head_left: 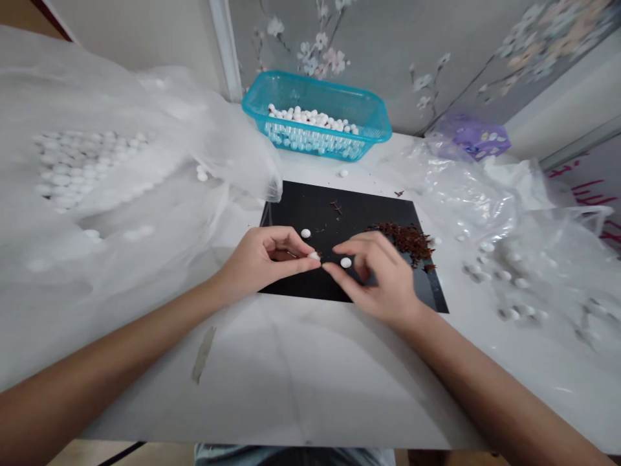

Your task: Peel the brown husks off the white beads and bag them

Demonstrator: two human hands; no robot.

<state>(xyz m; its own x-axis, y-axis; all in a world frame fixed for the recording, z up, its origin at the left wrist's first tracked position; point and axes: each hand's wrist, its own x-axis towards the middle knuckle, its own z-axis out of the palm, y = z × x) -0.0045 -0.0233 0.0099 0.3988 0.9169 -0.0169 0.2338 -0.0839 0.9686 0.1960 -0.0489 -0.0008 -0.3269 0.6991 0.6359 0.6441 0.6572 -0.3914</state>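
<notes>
Between thumb and fingertips, my left hand [272, 259] pinches a small white ball [314, 256] with a thin reddish-brown bit at its edge. My right hand [381, 272] is just to the right, thumb and index finger apart, nothing visible between them; it is slightly blurred. Both hands are over a black mat [301, 202]. One loose white ball [305, 233] lies beyond my left fingertips. Another, a white ball [346, 263], shows in the gap of my right fingers. A pile of reddish-brown small pieces [410, 243] sits on the mat's right side, partly behind my right hand.
A blue plastic basket [317, 87] with many white balls stands behind the mat. A large clear bag [169, 155] of white balls fills the left. Crumpled clear bags [466, 188], scattered white balls and a purple package [480, 137] lie to the right on the white table [301, 369].
</notes>
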